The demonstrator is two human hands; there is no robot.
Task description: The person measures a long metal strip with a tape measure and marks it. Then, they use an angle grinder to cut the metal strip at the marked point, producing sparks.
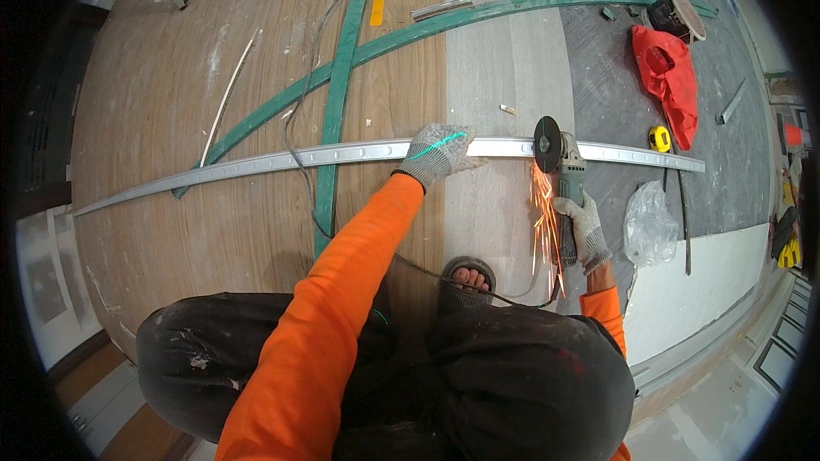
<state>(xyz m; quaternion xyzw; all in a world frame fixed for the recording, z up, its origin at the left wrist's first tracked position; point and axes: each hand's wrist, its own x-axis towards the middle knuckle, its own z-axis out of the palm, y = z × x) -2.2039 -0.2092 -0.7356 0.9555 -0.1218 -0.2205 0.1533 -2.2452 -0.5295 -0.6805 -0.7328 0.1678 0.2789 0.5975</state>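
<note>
Head view, person crouched over a wood-look floor [171, 102], knees in dark trousers at the lower edge.

Left hand [437, 152]: grey knit glove, orange sleeve, laid palm-down on a long grey metal strip [342, 152] with fingers spread flat across it, pressing rather than pinching. A thin green light line crosses the back of the glove.

The metal strip lies on the floor, running left to right across the middle of the frame (it looks bowed, though the lens bends straight edges). It has a row of small holes along it.

Right hand [585, 226]: grey glove, fingers wrapped tight around the body of an angle grinder [564, 175]. The grinder's disc [547, 144] stands on edge, touching the strip just to the right of the left hand. Orange sparks [543, 222] stream from the contact point back toward the person. A dark cord [307, 119] loops over the floor and crosses the strip.

Two green strips [337, 94] lie crossed on the floor beyond the grey one. One sandalled foot [468, 275] shows between the arms.

Right of the work, well apart: red cloth [670, 81], yellow tape measure [658, 138], clear plastic bag [647, 224].
</note>
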